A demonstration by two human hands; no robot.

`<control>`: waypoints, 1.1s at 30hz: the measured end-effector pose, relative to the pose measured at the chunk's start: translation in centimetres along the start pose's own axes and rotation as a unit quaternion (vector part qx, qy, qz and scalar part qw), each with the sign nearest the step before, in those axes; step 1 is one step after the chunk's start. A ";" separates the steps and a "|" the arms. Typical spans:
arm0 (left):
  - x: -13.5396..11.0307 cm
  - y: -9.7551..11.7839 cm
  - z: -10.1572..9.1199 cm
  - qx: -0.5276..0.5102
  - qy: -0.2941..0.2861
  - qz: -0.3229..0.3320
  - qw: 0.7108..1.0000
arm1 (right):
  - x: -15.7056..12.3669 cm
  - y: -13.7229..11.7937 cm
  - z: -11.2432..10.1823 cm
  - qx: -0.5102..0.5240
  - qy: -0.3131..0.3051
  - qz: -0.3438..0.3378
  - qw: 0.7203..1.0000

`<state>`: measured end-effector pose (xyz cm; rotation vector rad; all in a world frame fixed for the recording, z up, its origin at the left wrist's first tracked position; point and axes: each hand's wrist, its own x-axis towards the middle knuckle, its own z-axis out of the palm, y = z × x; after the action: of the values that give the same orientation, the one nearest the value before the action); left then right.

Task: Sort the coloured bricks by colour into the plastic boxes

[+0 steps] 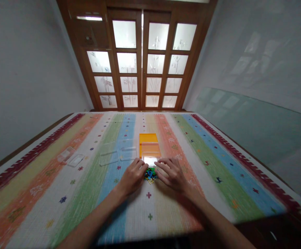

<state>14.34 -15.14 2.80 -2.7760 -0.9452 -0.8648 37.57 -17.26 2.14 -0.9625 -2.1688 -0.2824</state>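
A clear plastic box [151, 148] stands at the middle of the cloth, its near part bright with glare. My left hand [134, 174] has its fingers curled at the box's near left corner. On the opposite corner, my right hand [173, 174] rests its fingertips, the lower fingers bent over the cloth. Between my hands, just below the box's near edge, lies a heap of small blue, green and yellow pieces [150, 175]. An orange tray or box [147, 137] sits behind and partly under the clear box. My thumbs are hard to make out.
Left of my hands lie two clear rectangular plastic cases [109, 158]. Farther left is a small opened clear container [75, 159]. A striped cloth [88, 193] covers the table, whose near edge runs below my forearms. Walls flank it, with wooden glass doors [142, 58] beyond.
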 end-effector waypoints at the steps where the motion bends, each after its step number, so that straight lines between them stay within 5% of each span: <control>1: 0.0 0.4 0.5 -0.007 -0.003 0.010 1.000 | -0.3 -0.2 0.1 -0.007 -0.011 -0.005 1.000; 6: -0.6 0.3 0.8 -0.005 0.040 0.034 0.999 | -1.5 1.3 0.4 -0.035 -0.021 0.006 0.999; 12: -4.1 -5.5 -2.3 0.048 0.097 -0.114 0.987 | -2.7 6.3 -0.2 -0.080 -0.033 0.062 0.994; 20: -11.9 -13.9 -7.3 0.220 0.069 -0.284 0.930 | -3.6 9.6 0.8 -0.125 -0.067 0.082 0.986; 27: -14.3 -16.1 -8.5 0.251 -0.056 -0.424 0.868 | -3.9 10.1 1.6 -0.112 -0.085 0.127 0.982; 33: -14.7 -17.7 -8.2 0.208 -0.023 -0.415 0.886 | -4.1 9.9 1.8 -0.097 -0.093 0.139 0.981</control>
<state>-9.54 -10.79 0.03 -1.9874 -2.0950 -0.5401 45.53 -11.81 -2.90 -1.4376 -2.1648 -0.2811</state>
